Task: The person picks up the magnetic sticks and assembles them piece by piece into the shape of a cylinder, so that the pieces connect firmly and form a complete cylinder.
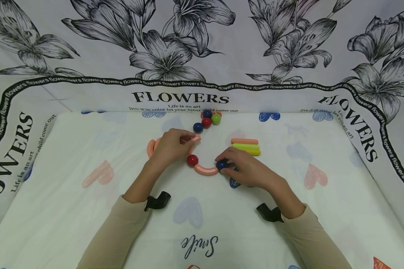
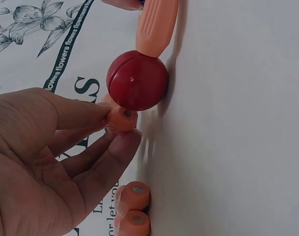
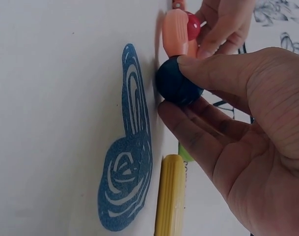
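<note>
On the white cloth-covered worktop [image 1: 87, 224] with its printed hearts, a chain of toy pieces is being joined. A glossy red ball [image 1: 192, 160] sits at the left end of a curved salmon-pink plastic stick [image 1: 206, 170], and a dark blue ball [image 1: 221, 164] sits at its right end. The right hand [image 1: 247, 172] pinches that blue ball between thumb and fingertips, apparently seating it on the stick's end; the right wrist view shows the thumb on top and fingers beneath. The left hand [image 1: 171, 145] holds a second salmon-pink stick [image 2: 122, 119] between thumb and fingers, its end just beside the red ball, seemingly about to meet it. The step in hand looks like adding another link at the red ball. The next move probably calls for steadying the blue ball while bringing the held stick's tip squarely onto the red ball without rolling it away. A cluster of spare balls [image 1: 207, 119] lies farther back, and straight orange, green and yellow sticks [image 1: 246, 147] lie to the right.
</note>
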A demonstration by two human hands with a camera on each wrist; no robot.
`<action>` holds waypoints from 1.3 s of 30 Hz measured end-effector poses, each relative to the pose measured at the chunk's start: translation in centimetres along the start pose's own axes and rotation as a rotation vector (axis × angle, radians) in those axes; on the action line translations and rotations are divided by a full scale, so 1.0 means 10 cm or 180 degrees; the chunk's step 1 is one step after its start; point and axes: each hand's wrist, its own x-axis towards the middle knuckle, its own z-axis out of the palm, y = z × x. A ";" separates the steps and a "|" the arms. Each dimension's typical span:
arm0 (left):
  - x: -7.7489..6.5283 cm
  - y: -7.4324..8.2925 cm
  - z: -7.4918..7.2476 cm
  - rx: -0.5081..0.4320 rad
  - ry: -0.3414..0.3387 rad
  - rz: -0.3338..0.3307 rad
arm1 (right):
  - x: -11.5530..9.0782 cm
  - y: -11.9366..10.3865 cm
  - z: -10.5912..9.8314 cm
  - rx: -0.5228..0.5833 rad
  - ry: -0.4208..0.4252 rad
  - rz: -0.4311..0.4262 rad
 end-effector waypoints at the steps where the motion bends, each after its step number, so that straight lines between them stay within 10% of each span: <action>1: 0.00 0.00 0.00 0.0005 -0.0024 -0.0021 | 0.00 0.00 0.00 0.0013 -0.0002 0.0004; 39: 0.01 -0.04 -0.01 0.0160 -0.0320 -0.0041 | 0.04 0.05 0.06 0.0341 0.0386 0.0079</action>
